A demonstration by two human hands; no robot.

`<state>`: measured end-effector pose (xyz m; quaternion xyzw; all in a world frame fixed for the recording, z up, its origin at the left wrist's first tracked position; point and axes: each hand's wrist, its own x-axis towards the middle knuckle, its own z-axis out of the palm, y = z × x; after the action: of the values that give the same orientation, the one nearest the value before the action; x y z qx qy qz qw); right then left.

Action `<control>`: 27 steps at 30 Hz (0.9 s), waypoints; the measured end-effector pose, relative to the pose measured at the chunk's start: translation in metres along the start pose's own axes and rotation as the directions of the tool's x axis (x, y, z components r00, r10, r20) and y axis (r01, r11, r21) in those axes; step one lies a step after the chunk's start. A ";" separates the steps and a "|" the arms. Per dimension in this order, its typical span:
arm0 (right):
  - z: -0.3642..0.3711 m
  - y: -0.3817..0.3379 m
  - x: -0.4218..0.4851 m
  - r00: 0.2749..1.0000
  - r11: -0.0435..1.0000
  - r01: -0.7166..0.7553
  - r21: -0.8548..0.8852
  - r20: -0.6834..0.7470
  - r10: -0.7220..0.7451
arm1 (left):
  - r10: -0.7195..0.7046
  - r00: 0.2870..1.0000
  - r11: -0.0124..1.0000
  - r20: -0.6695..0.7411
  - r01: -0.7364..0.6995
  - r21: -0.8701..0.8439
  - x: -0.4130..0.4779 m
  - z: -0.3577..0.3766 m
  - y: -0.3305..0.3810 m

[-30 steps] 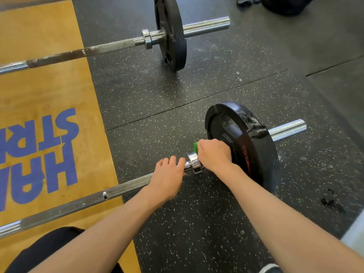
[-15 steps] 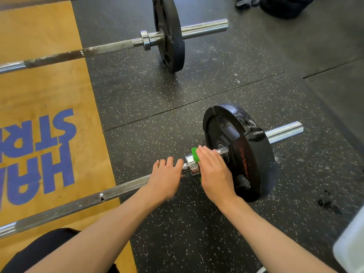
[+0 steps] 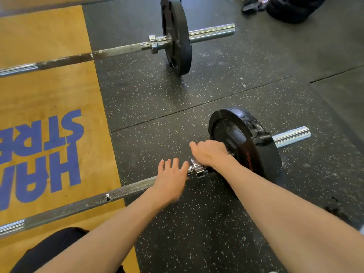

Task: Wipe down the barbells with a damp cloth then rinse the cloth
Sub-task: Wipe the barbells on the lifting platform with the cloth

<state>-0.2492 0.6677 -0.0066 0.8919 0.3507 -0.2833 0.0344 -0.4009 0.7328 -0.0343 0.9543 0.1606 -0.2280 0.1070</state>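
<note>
Seemingly wiping the near barbell [image 3: 126,192], which lies on the floor [image 3: 197,233] by its near edge: right hand [image 3: 208,152] curled round it between collar [image 3: 198,170] and plate [image 3: 246,142], left hand [image 3: 171,180] resting straight-fingered on it beside the collar. Cloth hidden, likely under the right palm. Next, probably twist and slide outward

Your view was bright and evenly lit. Glare streaked the near sleeve [image 3: 291,135] and the far sleeve [image 3: 211,33], and patches of shine sat on the near plate [image 3: 250,125]. Soft shadows lay on the floor [image 3: 197,91] close under it and under the far plate [image 3: 177,36]. The middle was sharp. The wide lens bowed both bars and stretched your forearms at the bottom edge.
</note>
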 end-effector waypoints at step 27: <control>0.003 -0.006 -0.002 0.999 1.000 -0.014 0.019 -0.043 0.015 | 0.011 0.999 1.000 -0.038 -0.011 0.002 0.001 -0.001 -0.001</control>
<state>-0.2554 0.6700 -0.0068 0.9007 0.3423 -0.2668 0.0207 -0.3997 0.7341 -0.0345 0.9594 0.1572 -0.2094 0.1044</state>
